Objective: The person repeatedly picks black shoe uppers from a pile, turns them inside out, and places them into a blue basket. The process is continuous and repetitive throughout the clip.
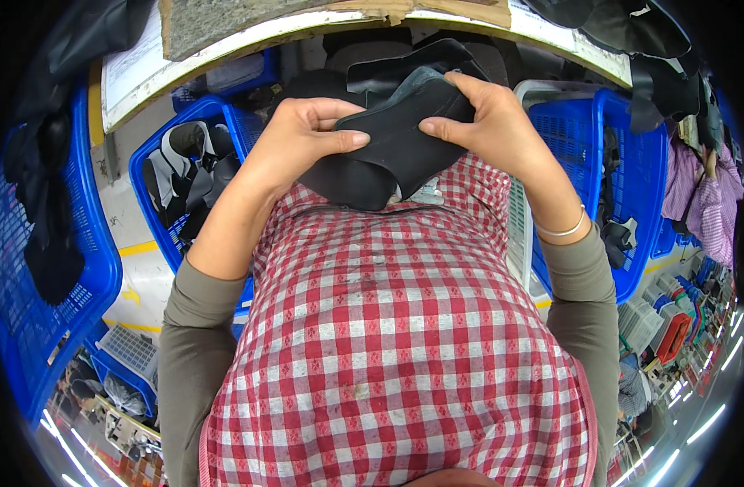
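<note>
A curved black leather piece point(404, 134), probably a shoe upper, is held up between both hands over my lap. My left hand point(313, 134) pinches its left edge, thumb on the near face and fingers behind. At its right edge, my right hand point(490, 118) grips it with the thumb on the near face and the forefinger along the top. A greyish inner side shows at the upper rim. More black pieces point(352, 185) lie beneath and behind it, partly hidden by it and my hands.
A worn white table edge point(307, 40) curves across the far side. Blue crates point(189, 114) with black and white pieces stand at the left, with another blue crate point(644, 187) at the right. Black pieces point(632, 32) hang over the table's right corner. Another person's checked sleeve point(709, 195) shows at far right.
</note>
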Motion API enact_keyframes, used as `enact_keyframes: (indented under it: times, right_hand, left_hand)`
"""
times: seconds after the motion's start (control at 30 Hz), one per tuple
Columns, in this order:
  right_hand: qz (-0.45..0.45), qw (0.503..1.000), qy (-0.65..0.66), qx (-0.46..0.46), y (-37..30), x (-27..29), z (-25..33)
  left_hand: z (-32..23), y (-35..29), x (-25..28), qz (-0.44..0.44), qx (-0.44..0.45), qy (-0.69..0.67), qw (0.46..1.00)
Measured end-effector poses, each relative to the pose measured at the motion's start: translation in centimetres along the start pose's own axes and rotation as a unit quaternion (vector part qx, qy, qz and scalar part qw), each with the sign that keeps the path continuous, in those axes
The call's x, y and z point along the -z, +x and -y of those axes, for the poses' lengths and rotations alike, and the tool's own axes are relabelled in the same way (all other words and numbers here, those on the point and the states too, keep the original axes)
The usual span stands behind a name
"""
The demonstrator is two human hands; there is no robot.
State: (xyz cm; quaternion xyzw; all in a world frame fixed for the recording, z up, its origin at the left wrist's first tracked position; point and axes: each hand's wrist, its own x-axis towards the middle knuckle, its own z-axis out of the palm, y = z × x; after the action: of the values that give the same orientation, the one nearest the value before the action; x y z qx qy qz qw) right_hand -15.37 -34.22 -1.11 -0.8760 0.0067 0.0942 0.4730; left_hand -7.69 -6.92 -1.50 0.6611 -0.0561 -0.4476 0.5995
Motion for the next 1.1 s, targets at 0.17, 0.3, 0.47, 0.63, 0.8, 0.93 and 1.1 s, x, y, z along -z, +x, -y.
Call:
enact_keyframes:
  times: [0.17, 0.3, 0.47, 0.63, 0.8, 0.93, 1.1]
  right_hand:
    - [0.004, 0.998, -0.058, 0.004, -0.2, -0.2, 1.2]
    - [0.000, 0.997, -0.074, 0.014, -0.3, -0.1, 2.1]
    - [0.000, 0.996, -0.085, -0.004, -0.6, 0.0, 2.5]
    - [-0.011, 0.998, -0.063, -0.004, -1.2, 0.1, 2.4]
    - [-0.036, 0.979, 0.197, -0.045, -1.5, 0.9, 1.2]
    - [-0.033, 0.981, 0.183, -0.048, -1.8, 1.5, 0.4]
    - [-0.037, 0.988, 0.142, -0.041, -1.8, 1.7, 0.6]
  left_hand:
    - [-0.9, 0.9, -0.5, 0.060, 0.024, 0.028, 0.998]
    - [-1.0, 0.7, -1.7, 0.029, 0.016, -0.011, 0.999]
    - [-0.8, 0.4, -2.6, -0.008, -0.068, 0.104, 0.992]
    - [-0.4, 0.7, -2.7, 0.013, -0.124, 0.119, 0.985]
    - [0.2, 1.3, -2.8, 0.039, -0.173, 0.085, 0.981]
    - [0.3, 1.5, -3.0, 0.052, -0.158, 0.077, 0.983]
    - [0.4, 1.5, -2.8, 0.066, -0.160, 0.065, 0.983]
